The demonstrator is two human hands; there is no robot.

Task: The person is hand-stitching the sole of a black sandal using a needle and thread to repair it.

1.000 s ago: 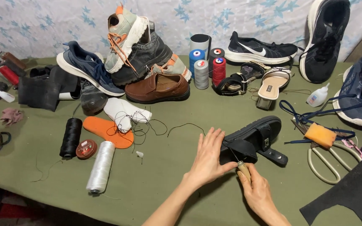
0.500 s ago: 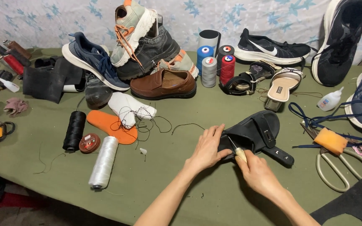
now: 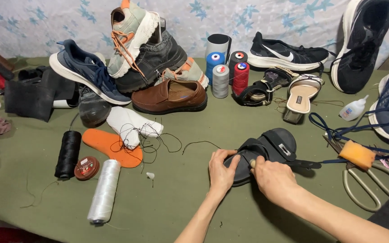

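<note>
Since the earlier frames the sandal (image 3: pixel 266 150) lies flatter on the green cloth (image 3: pixel 176 202) and both hands have closed in on its near end. The left hand (image 3: pixel 221 170) is curled over the sandal's near edge, fingers wrapped on it; the right hand (image 3: pixel 273 177) presses just beside it, thumb and fingers pinched around a small pale tool (image 3: pixel 252 163) against the strap. Left of the sandal lie a white thread spool (image 3: pixel 104 191), a black spool (image 3: pixel 68 154) and an orange insole (image 3: pixel 111 146), with loose dark thread (image 3: pixel 194 144) trailing toward the hands. Right of the sandal sit scissors (image 3: pixel 370 184) and an orange sponge (image 3: pixel 357 154). Beyond the sandal stands a brown loafer (image 3: pixel 169 95), then upright thread cones (image 3: pixel 226 72), and behind those a pile of sneakers (image 3: pixel 136 49) against the patterned wall.
</note>
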